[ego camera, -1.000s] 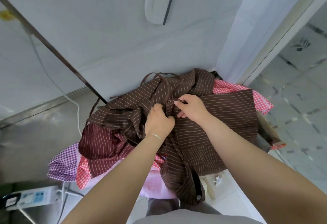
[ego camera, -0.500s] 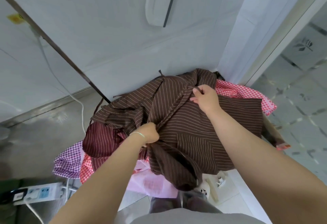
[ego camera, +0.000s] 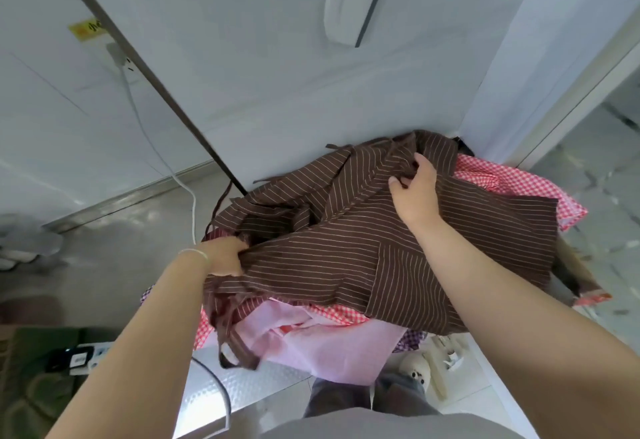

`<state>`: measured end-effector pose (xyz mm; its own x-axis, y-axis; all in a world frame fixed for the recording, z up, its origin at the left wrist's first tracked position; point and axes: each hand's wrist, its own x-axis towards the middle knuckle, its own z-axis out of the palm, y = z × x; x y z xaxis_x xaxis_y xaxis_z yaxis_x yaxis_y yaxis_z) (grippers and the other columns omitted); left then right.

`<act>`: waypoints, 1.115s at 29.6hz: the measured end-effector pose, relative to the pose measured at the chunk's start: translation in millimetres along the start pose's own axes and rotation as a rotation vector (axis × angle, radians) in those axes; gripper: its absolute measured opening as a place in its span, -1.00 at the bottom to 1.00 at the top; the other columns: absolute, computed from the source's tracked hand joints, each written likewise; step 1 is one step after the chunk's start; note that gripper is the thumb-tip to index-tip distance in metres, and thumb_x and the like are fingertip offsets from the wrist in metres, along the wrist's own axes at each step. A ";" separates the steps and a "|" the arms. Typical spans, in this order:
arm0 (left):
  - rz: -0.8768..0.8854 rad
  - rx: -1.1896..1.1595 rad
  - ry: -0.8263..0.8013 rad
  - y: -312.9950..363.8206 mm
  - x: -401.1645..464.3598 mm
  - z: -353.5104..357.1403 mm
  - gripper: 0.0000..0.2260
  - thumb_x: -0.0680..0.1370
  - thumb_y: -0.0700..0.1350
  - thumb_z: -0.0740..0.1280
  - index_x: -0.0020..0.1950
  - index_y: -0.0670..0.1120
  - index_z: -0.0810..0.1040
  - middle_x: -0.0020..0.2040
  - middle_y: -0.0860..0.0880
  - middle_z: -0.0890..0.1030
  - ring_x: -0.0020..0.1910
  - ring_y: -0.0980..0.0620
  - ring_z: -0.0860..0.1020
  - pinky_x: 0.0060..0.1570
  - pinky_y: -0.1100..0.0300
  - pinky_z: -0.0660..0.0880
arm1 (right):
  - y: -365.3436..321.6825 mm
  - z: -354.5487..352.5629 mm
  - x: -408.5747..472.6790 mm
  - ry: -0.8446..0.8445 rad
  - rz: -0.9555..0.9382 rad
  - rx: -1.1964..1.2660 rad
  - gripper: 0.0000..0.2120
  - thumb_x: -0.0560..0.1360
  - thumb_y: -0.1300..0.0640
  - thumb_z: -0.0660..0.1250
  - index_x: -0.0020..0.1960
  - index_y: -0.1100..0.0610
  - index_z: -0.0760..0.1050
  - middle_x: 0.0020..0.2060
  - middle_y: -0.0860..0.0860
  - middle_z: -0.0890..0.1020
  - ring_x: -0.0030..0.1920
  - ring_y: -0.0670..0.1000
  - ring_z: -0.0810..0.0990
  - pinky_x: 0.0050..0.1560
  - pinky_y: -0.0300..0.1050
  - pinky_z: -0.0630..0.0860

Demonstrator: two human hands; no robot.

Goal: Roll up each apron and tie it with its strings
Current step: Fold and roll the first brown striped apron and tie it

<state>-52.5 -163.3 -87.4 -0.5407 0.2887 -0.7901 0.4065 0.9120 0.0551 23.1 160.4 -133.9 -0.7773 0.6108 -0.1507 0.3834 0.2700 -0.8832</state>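
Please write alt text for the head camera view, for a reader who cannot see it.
Two hands spread a brown striped apron over a pile of pink and checked cloth: the left hand grips its left edge, the right hand holds a fold near the far side.

Matt striped brown cloth apron (ego camera: 398, 248); glossy smooth tiled floor (ego camera: 595, 175).

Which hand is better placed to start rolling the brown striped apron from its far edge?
Probably the right hand: it already pinches the brown striped apron near its far edge. The left hand grips bunched fabric at the near left side.
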 end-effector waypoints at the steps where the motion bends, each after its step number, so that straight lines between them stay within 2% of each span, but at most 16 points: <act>1: 0.021 -0.120 0.025 -7.5 1.2 1.6 -0.91 0.54 -0.04 0.34 0.04 0.04 0.51 0.03 0.05 0.59 -0.01 0.07 0.53 0.12 0.18 0.43 | -2.3 6.0 -7.6 -0.010 -0.040 -0.080 -0.36 0.56 0.14 0.31 0.54 0.10 0.08 0.53 0.06 0.09 0.09 -0.11 0.45 0.16 -0.22 0.42; 2: 0.051 -0.265 0.037 -11.7 1.7 2.7 -0.86 0.56 0.04 0.34 0.07 0.04 0.52 0.05 0.10 0.58 0.03 0.09 0.53 0.17 0.18 0.41 | -4.8 11.8 -17.2 0.001 -0.106 -0.209 -0.34 0.55 0.13 0.32 0.55 0.09 0.07 0.54 0.06 0.04 0.02 -0.14 0.43 0.06 -0.26 0.43; 4: 0.091 -0.530 0.083 -17.5 3.0 6.0 -0.73 0.53 0.12 0.34 0.15 0.02 0.55 0.08 0.11 0.61 0.07 0.09 0.56 0.24 0.12 0.42 | -10.3 26.2 -37.7 0.024 -0.314 -0.405 -0.42 0.54 0.14 0.31 0.50 0.09 0.18 0.50 0.07 0.14 -0.13 -0.19 0.47 -0.16 -0.34 0.49; 5: 0.100 -0.586 0.121 -18.9 3.3 6.8 -0.72 0.52 0.12 0.35 0.16 0.02 0.55 0.09 0.09 0.61 0.07 0.09 0.56 0.26 0.08 0.43 | -14.4 34.4 -47.8 -0.028 -0.418 -0.451 -0.48 0.55 0.14 0.29 0.47 0.09 0.25 0.47 0.06 0.21 -0.23 -0.20 0.51 -0.27 -0.33 0.53; 6: 0.115 -0.605 0.146 -20.1 3.9 7.3 -0.70 0.52 0.12 0.36 0.18 0.02 0.56 0.09 0.09 0.62 0.07 0.09 0.57 0.26 0.07 0.44 | -19.2 42.1 -56.9 -0.130 -0.504 -0.481 -0.54 0.57 0.12 0.26 0.44 0.08 0.29 0.44 0.03 0.27 -0.30 -0.17 0.54 -0.34 -0.30 0.55; 8: 0.128 -0.587 0.113 -24.1 5.5 7.1 -0.64 0.51 0.15 0.35 0.23 0.01 0.56 0.12 0.08 0.62 0.08 0.10 0.57 0.27 0.08 0.45 | -28.6 59.2 -71.8 -0.404 -0.569 -0.543 -0.60 0.61 0.01 0.19 0.43 0.02 0.31 0.40 -0.01 0.37 -0.18 -0.11 0.61 -0.25 -0.22 0.59; 11: 0.151 -0.524 -0.057 -31.6 3.5 0.9 -0.70 0.49 0.15 0.37 0.16 0.05 0.59 0.06 0.06 0.66 0.02 0.08 0.62 0.17 0.15 0.51 | -39.0 79.1 -83.5 -0.687 -0.499 -0.645 -0.57 0.59 -0.17 0.18 0.39 -0.03 0.35 0.31 -0.04 0.48 0.12 0.03 0.58 0.02 -0.03 0.53; 14: 0.127 -0.328 0.018 -47.8 8.5 -0.8 -0.78 0.46 0.18 0.41 -0.03 0.07 0.57 -0.02 0.05 0.64 -0.02 0.05 0.59 0.11 0.14 0.49 | -42.5 85.9 -85.4 -0.724 -0.473 -0.745 -0.71 0.58 -0.12 0.21 0.19 0.03 0.50 0.01 0.00 0.60 0.02 0.07 0.58 -0.09 -0.08 0.46; 16: 0.068 -0.273 0.068 -68.9 11.2 2.5 -0.70 0.43 0.20 0.43 -0.11 -0.03 0.58 -0.10 0.00 0.65 -0.05 0.00 0.60 0.04 0.14 0.49 | -44.3 90.3 -89.3 -0.713 -0.408 -0.772 -0.74 0.59 -0.07 0.24 0.19 0.04 0.50 -0.02 0.00 0.61 0.00 0.05 0.58 -0.11 -0.10 0.45; 18: 0.075 -0.381 0.024 -82.0 11.1 8.1 -0.58 0.35 0.23 0.48 -0.08 -0.11 0.60 -0.10 -0.05 0.67 -0.03 -0.06 0.63 0.11 0.05 0.51 | -44.9 88.9 -90.0 -0.736 -0.355 -0.846 -0.69 0.59 -0.04 0.25 0.29 0.03 0.46 0.08 0.02 0.61 0.06 0.07 0.57 -0.02 -0.06 0.51; 21: 0.171 -0.777 -0.064 -95.3 7.5 12.5 -0.35 0.20 0.25 0.56 0.12 -0.12 0.60 0.04 -0.08 0.69 0.07 -0.09 0.64 0.23 -0.03 0.48 | -46.4 93.0 -93.5 -0.754 -0.300 -0.939 -0.64 0.59 -0.01 0.26 0.37 0.04 0.39 0.12 0.04 0.60 0.05 0.07 0.60 -0.02 -0.06 0.53; 23: 0.201 -0.829 -0.128 -94.7 6.1 15.5 -0.31 0.20 0.21 0.59 0.20 -0.12 0.56 0.09 -0.08 0.67 0.10 -0.07 0.63 0.19 0.04 0.50 | -48.8 97.1 -96.0 -0.824 -0.192 -0.820 -0.63 0.59 -0.01 0.27 0.37 0.03 0.37 0.00 0.02 0.63 -0.20 -0.02 0.65 -0.15 -0.10 0.59; 25: 0.206 -0.554 -0.179 -83.4 2.9 20.3 -0.45 0.33 0.15 0.53 0.21 -0.06 0.50 0.07 0.00 0.65 0.03 0.02 0.62 -0.01 0.23 0.51 | -52.0 98.4 -98.2 -0.922 -0.067 -0.620 -0.66 0.59 0.03 0.28 0.35 0.03 0.41 -0.04 0.01 0.63 -0.35 -0.07 0.64 -0.25 -0.15 0.64; 28: 0.190 -0.166 -0.108 -66.5 1.4 22.7 -0.61 0.45 0.05 0.47 0.21 -0.02 0.48 0.01 0.11 0.57 -0.04 0.15 0.55 0.01 0.29 0.44 | -57.8 97.2 -103.5 -0.974 -0.026 -0.457 -0.72 0.60 0.11 0.27 0.30 0.07 0.49 0.02 0.00 0.60 -0.37 -0.08 0.64 -0.29 -0.22 0.61; 31: 0.322 -0.219 -0.153 -44.9 -1.7 13.9 -0.66 0.45 0.00 0.49 0.18 0.01 0.54 0.09 0.08 0.61 0.06 0.08 0.58 0.12 0.25 0.47 | -65.3 91.8 -108.7 -1.026 -0.027 -0.383 -0.79 0.60 0.19 0.25 0.20 0.07 0.55 0.05 0.00 0.62 -0.34 -0.09 0.64 -0.28 -0.24 0.60; 33: 0.447 -0.242 -0.187 -26.7 -4.8 7.0 -0.68 0.45 0.06 0.47 0.18 0.10 0.57 0.21 0.18 0.55 0.13 0.15 0.56 0.20 0.25 0.45 | -69.5 87.2 -112.8 -1.050 -0.020 -0.372 -0.79 0.61 0.21 0.24 0.19 0.08 0.55 0.04 0.01 0.63 -0.32 -0.09 0.65 -0.24 -0.23 0.62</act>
<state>-55.6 -191.1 -89.4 -0.2049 0.6276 -0.7511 0.3736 0.7594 0.5326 40.6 7.8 -94.2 -0.7534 -0.2818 -0.5941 0.3551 0.5861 -0.7283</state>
